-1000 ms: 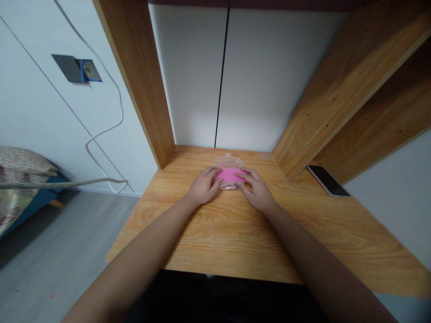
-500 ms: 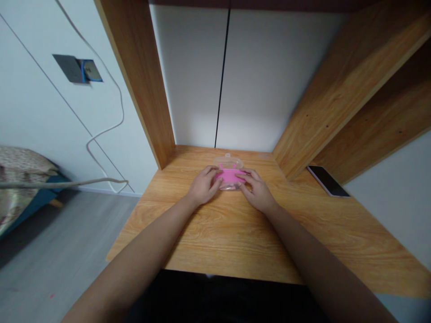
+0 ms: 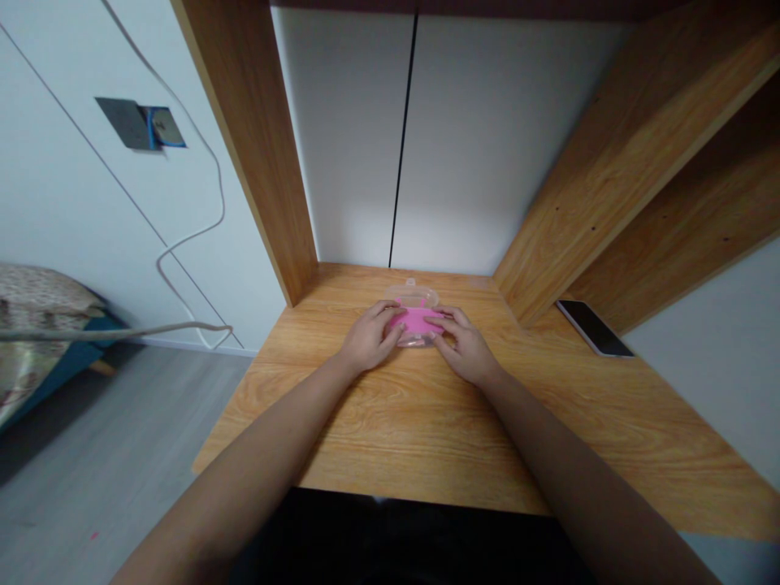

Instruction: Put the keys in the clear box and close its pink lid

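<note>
A black phone (image 3: 592,327) lies face up near the right edge of the wooden bench (image 3: 615,414), below a wooden shelf (image 3: 634,154). On the white wall (image 3: 67,203) to the left, a white cable (image 3: 218,187) runs down from a dark socket plate (image 3: 125,123). Patterned bedding (image 3: 36,325) sits beyond the grey floor (image 3: 122,422).

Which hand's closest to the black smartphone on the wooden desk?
The right hand, fingers on the pink-and-clear plastic box, is closest to the black smartphone. The left hand is on the box's far side from the phone.
</note>
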Demonstrator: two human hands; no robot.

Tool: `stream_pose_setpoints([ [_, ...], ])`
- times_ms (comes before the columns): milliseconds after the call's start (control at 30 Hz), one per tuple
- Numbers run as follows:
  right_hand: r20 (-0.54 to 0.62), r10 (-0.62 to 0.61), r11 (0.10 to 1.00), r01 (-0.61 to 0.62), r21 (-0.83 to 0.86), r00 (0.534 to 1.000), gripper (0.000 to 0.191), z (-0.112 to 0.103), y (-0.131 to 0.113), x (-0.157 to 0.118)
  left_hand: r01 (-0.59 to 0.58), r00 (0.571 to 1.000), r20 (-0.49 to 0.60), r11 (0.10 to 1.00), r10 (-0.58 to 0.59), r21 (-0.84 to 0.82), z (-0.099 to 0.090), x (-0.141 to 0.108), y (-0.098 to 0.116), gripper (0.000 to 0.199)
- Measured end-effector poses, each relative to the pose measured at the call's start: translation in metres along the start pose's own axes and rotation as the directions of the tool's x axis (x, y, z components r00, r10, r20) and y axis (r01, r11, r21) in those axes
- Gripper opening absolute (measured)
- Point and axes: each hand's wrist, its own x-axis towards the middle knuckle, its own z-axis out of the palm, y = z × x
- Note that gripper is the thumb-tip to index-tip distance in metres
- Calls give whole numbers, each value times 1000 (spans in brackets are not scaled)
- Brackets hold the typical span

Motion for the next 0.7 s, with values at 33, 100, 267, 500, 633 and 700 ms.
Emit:
stream_pose_setpoints([
  [33, 4, -6, 1000, 6, 5, 1000, 34, 0, 0, 0, -2, 1000, 0, 1000, 2, 1, 0, 0, 1, 34],
  [100, 11, -15, 1000, 15, 16, 1000, 34, 0, -1, 0, -7, 1000, 5, 1000, 7, -1, -1, 1, 2, 34],
  [267, 15, -16, 1000, 16, 24, 1000, 34, -1, -4, 0, -23, 999, 24, 1000, 23, -10, -3, 2, 3, 34],
  [500, 16, -27, 999, 26, 23, 1000, 33, 0, -2, -1, -32, 999, 35, 999, 32, -12, -4, 2, 5, 34],
  [633, 16, -32, 999, 31, 32, 999, 33, 0, -2, -1, -36, 999, 30, 999, 36, -20, -4, 1, 4, 34],
  [700, 19, -30, 999, 29, 33, 999, 34, 0, -4, -1, -34, 999, 34, 999, 34, -21, -4, 2, 4, 34],
])
